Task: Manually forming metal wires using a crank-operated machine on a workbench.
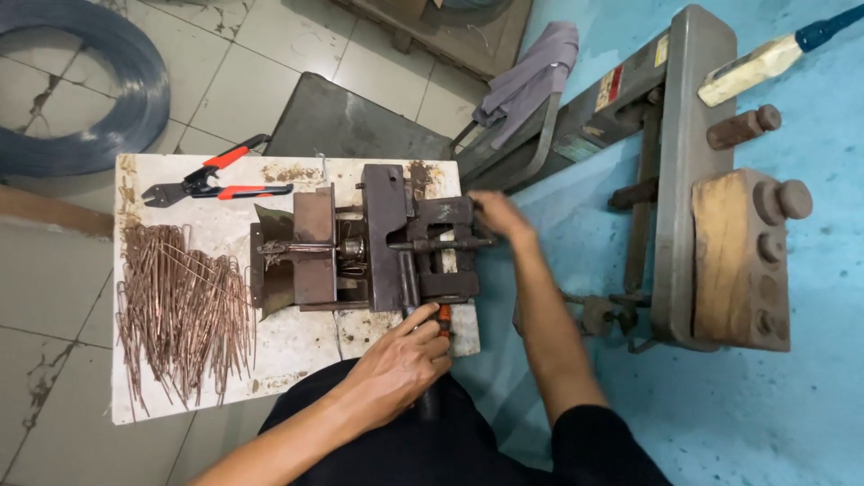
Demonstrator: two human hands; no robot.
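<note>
Where the white, rust-stained bench [297, 360] stood on the tiled floor, a rusty brown steel bending jig [369, 238] sat at its middle. Left hand [400, 364]: grip closed around the jig's dark lever handle [412, 286], just beside an orange-sleeved part. Right hand [498, 214]: laid on the jig's far end at a horizontal rod [450, 243]; fingers hidden, so how far its grip was closed could not be told. Bundle of thin coppery bent wire pieces [184, 310]: heaped on the bench well left of the jig. Red-handled black cutters [211, 183]: on the bench's far left corner. Coil of grey wire [85, 85]: on the floor beyond. Grey metal machine with a wooden block [720, 243]: on the blue floor to the right.
</note>
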